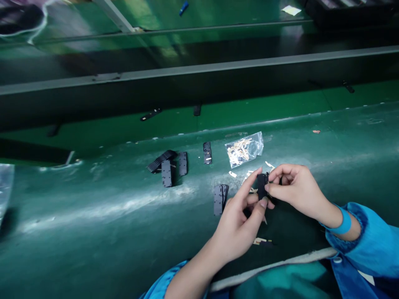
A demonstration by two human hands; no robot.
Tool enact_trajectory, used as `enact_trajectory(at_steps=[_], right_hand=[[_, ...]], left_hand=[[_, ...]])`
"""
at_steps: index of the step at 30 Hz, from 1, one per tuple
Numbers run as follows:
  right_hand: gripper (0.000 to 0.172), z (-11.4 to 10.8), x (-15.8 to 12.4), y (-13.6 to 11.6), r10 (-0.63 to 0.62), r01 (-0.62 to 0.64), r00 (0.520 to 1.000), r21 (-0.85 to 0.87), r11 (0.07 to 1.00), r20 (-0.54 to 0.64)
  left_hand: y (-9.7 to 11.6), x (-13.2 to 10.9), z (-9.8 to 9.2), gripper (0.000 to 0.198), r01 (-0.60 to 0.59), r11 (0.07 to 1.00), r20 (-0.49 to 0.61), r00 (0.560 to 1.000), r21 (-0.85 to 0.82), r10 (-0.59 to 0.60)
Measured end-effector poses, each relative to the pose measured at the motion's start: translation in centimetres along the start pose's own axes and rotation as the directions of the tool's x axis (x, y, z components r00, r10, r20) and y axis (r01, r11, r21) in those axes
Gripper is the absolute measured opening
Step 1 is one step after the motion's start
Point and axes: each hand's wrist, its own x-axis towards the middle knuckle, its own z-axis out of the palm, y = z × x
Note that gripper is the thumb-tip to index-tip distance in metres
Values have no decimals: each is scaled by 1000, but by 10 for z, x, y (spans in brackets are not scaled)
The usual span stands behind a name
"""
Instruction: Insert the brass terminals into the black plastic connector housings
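Observation:
Between the thumb and fingers of my left hand (pixel 238 226) is a small black plastic plate (pixel 262 186), held upright. My right hand (pixel 294 189) pinches at the plate's right edge with thumb and forefinger; whether a small piece sits between those fingertips is hidden. Just behind my hands lie loose cream-coloured strips (pixel 248 176), partly covered by my fingers. A short stack of dark plates (pixel 219 200) rests left of my left hand. Beyond it stands a clear plastic bag (pixel 245 149) with many cream strips inside.
Farther left is a pile of dark plates (pixel 165 164), with a single plate (pixel 207 153) nearer the bag. More strips (pixel 260 241) lie by the table's front edge. A grey rail (pixel 199 68) crosses behind the green table (pixel 102 245). Several dark pieces lie below the rail.

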Motion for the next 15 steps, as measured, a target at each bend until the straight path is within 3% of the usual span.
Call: enact_trajectory(at_steps=[15], right_hand=[[10,-5,3,-1,51,-50,998,-31,998,32]], left_hand=[[5,-1,-8,70,73,995,63,996,-71,-68]])
